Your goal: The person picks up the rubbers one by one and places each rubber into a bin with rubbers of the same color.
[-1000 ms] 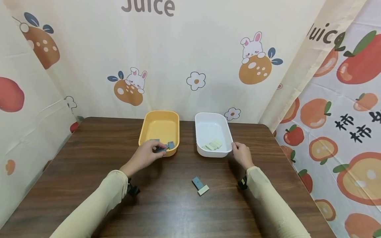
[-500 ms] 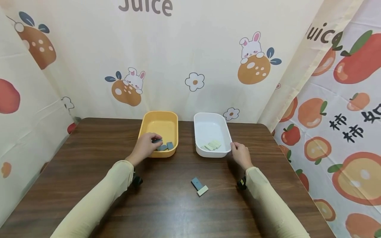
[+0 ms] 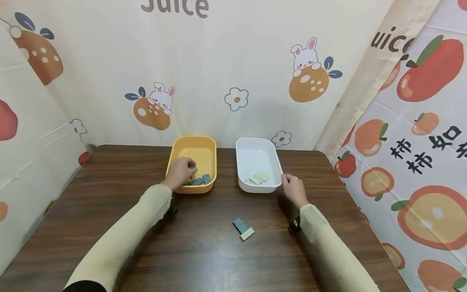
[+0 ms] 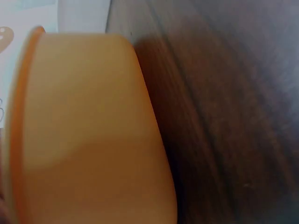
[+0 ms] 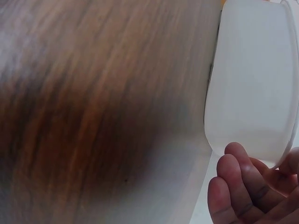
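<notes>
My left hand (image 3: 179, 172) reaches over the left side of the yellow bin (image 3: 200, 157) and pinches a small blue-grey block (image 3: 191, 166) between thumb and fingers. Below it, several blue-grey blocks (image 3: 206, 179) lie at the bin's near end. In the left wrist view the yellow bin's outer wall (image 4: 88, 116) hides most of the hand. My right hand (image 3: 294, 190) pinches the near right corner of the white bin (image 3: 256, 156), as the right wrist view shows with curled fingers (image 5: 233, 170) at its rim. Several pale green blocks (image 3: 260, 177) lie inside the white bin.
Nearer me on the brown table (image 3: 204, 251), a blue-grey block (image 3: 239, 225) touches a pale green block (image 3: 247, 234). A printed curtain (image 3: 204, 61) hangs right behind the two bins, and another printed cloth (image 3: 419, 162) borders the right side.
My left hand has moved back, deeper over the yellow bin, still holding the block. The right hand stays at the white bin's corner. The head view has turned slightly right.
</notes>
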Demonstrator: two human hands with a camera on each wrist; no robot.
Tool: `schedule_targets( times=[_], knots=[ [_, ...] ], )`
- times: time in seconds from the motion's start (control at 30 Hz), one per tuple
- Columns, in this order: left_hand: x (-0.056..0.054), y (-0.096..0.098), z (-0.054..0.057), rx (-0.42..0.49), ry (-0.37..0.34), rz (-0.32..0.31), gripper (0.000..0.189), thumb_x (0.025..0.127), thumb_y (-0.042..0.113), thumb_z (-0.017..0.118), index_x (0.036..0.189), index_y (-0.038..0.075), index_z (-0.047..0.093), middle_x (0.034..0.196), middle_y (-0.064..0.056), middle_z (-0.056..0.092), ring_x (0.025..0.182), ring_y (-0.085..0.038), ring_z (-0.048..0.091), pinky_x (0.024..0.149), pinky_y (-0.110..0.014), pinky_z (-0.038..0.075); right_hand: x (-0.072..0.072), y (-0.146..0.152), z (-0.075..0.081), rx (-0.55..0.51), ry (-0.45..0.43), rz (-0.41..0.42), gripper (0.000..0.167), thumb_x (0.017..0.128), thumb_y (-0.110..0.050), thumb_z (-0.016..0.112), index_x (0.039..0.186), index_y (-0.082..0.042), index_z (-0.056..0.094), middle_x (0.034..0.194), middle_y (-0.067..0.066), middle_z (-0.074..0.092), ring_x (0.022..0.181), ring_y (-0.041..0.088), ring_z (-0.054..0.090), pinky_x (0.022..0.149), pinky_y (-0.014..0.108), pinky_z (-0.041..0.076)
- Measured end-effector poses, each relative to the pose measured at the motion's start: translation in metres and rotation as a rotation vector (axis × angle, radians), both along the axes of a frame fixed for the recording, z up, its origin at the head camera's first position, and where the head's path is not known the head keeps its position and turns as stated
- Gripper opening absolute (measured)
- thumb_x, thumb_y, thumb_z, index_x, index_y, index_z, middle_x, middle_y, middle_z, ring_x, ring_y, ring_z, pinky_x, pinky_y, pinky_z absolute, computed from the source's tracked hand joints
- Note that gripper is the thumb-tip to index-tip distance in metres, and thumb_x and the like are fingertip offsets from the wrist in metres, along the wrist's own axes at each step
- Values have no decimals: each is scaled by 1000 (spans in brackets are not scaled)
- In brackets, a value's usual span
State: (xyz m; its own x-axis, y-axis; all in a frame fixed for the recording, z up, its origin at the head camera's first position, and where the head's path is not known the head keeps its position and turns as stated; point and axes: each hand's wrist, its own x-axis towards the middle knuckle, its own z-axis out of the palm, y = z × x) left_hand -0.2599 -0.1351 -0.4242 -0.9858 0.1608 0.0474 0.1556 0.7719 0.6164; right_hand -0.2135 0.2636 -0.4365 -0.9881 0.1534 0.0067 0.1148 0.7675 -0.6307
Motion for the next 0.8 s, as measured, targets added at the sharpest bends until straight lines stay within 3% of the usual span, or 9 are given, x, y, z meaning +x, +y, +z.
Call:
schedule_targets(
  times=[0.13,0.43,0.8],
  knots=[
    [-9,0,-3,-41,-13,-10,26,92,16,60,110,0,70,103,-15,72,77,-21,67,79,-40,55,1,-1,1,-3,0,-5,42,104,-28,39,116,1,67,79,13,68,71,22,58,62,27,43],
    [-25,-2,-11,-125,-66,6,24,92,15,63,107,-2,71,109,-17,71,94,-31,66,84,-44,54,1,-1,0,5,4,-3,43,104,-29,39,116,1,67,79,14,69,71,21,59,63,27,44],
    [-25,-3,-12,-179,-65,-46,21,90,11,60,101,-3,72,106,-20,71,93,-34,66,85,-46,54,0,-1,-3,5,17,-9,43,104,-30,38,112,1,68,79,16,69,69,21,59,62,28,44]
  ],
)
